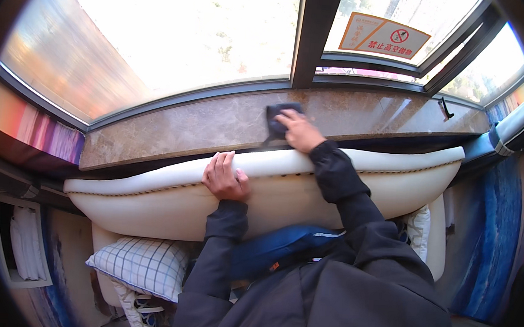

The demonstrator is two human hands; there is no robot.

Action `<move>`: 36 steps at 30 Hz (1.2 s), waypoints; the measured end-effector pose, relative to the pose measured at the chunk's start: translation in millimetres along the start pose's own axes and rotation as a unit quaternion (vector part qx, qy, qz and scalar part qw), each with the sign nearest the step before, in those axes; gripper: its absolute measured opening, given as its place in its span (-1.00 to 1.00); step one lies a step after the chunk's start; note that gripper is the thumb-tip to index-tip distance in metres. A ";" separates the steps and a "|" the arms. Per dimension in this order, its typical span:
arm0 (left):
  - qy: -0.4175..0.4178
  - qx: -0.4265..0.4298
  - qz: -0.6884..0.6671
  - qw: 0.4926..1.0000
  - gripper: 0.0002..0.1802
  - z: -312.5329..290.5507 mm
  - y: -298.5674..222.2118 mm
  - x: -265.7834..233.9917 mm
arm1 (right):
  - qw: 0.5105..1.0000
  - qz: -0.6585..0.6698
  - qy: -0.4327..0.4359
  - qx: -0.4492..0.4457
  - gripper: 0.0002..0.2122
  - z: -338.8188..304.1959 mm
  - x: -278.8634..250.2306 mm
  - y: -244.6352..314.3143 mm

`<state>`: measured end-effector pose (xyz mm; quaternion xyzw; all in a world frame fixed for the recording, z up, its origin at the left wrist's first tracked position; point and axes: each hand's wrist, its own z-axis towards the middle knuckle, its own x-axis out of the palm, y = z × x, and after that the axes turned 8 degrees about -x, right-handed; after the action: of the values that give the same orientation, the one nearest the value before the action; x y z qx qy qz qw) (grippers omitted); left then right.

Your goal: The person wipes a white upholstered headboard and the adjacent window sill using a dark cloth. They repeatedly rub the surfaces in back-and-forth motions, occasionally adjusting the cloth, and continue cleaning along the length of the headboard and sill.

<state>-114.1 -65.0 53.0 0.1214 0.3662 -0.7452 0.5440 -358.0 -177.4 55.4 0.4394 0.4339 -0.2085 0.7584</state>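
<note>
My right hand reaches over the cream sofa backrest and presses a dark cloth onto the stone windowsill. Its fingers lie on top of the cloth, whose loose end hangs toward the sill's near edge; hand and cloth are slightly blurred. Farther left, my left hand grips the padded top of the backrest, fingers bent over the rim and thumb to the right. Both forearms wear dark sleeves.
Behind the sill stand large window panes in a dark frame, one with a sticker. A small black handle is at the right. Below the backrest lie a checked pillow and a blue cushion. Pipes run at both sides.
</note>
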 end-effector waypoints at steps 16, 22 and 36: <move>0.013 -0.006 0.009 1.000 -0.48 -3.6 1.0 2.6 | 0.991 0.067 0.114 0.021 -0.48 -32.5 -71.1 -46.1; 0.035 -0.006 0.024 0.999 -0.47 2.8 -6.3 -8.7 | 0.992 0.066 0.105 -0.011 -0.57 95.2 29.0 41.2; 0.027 0.004 0.019 0.999 -0.47 -0.2 -0.7 -3.0 | 0.996 -0.072 0.024 0.041 -0.48 52.5 21.7 30.7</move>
<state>-113.7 -62.7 54.9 0.1503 0.3755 -0.7327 0.5473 -300.0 -204.3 64.6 0.4427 0.4737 -0.2694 0.7121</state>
